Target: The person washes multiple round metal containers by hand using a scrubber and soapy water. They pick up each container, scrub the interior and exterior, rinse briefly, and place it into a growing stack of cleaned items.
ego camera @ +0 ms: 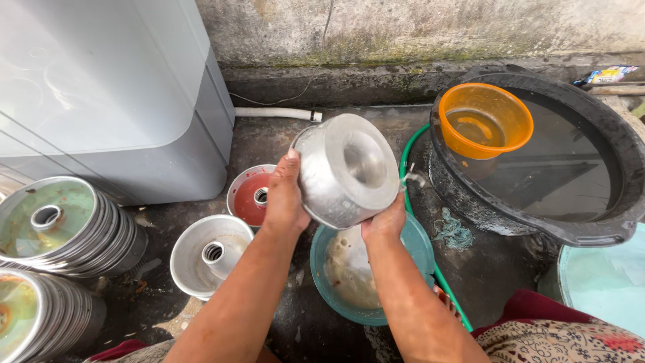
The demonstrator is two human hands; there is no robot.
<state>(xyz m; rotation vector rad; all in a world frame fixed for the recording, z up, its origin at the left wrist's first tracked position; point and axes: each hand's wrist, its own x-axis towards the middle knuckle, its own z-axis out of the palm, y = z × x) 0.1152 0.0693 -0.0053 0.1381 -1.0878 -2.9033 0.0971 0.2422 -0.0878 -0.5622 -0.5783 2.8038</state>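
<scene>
Aluminium ring cake mould [347,169], round, tube-centred, held up bottom-outward above the teal basin [416,249], near the middle of the scene. Left hand [284,198] clasped flat against the mould's left wall, thumb tip at its upper rim, the other fingers out of sight behind the metal. Right hand [385,222] gripping the mould's lower right edge from beneath; fingers curled under and hidden, so how far they close cannot be told. Teal basin, directly below, holding cloudy, soapy water. Left of it on the wet concrete floor [484,269]: one empty ring mould [209,254] standing open side up, and farther back a second mould with reddish residue [252,195]. Far left: two stacks of like moulds [60,225], greenish and orange residue on the top ones. Behind these, a grey plastic appliance casing [121,101] with a white hose [275,113] at its foot. Right: a large black tub [591,232] full of water, an orange plastic bowl [485,119] floating in it. A green hose [407,151] curves between tub and basin. Near right corner: a pale blue basin's rim [564,275] and patterned cloth [557,339].
</scene>
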